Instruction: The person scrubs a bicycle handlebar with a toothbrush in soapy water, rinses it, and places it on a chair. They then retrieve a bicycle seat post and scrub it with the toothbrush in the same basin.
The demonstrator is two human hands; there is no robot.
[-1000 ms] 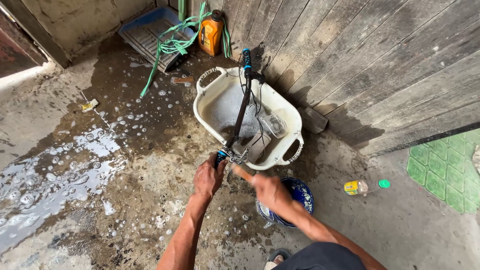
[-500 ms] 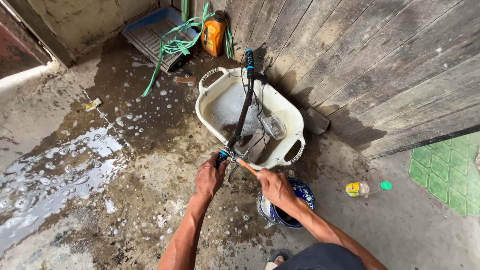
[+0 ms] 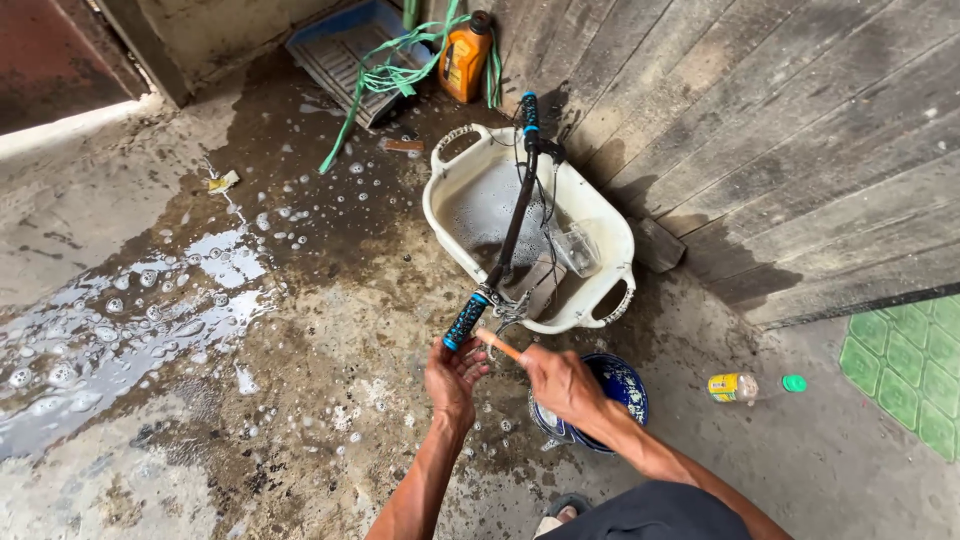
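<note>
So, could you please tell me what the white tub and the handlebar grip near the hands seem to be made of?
The white tub looks like moulded plastic: smooth, slightly glossy, with perforated handles. The handlebar grip seems to be rubber or foam, matte black with blue patches; which of the two is unclear.

The concrete floor (image 3: 180, 470) is wet and dotted with foam, with a puddle (image 3: 110, 330) at the left. On it sit a white tub (image 3: 600, 225) by the plank wall, a blue bowl (image 3: 625, 385) just beside the tub, an orange bottle (image 3: 465, 60), a blue tray (image 3: 340, 50) under a green strap (image 3: 385, 80), a small yellow bottle (image 3: 735, 386) and green tiles (image 3: 905, 370) at the right
</note>
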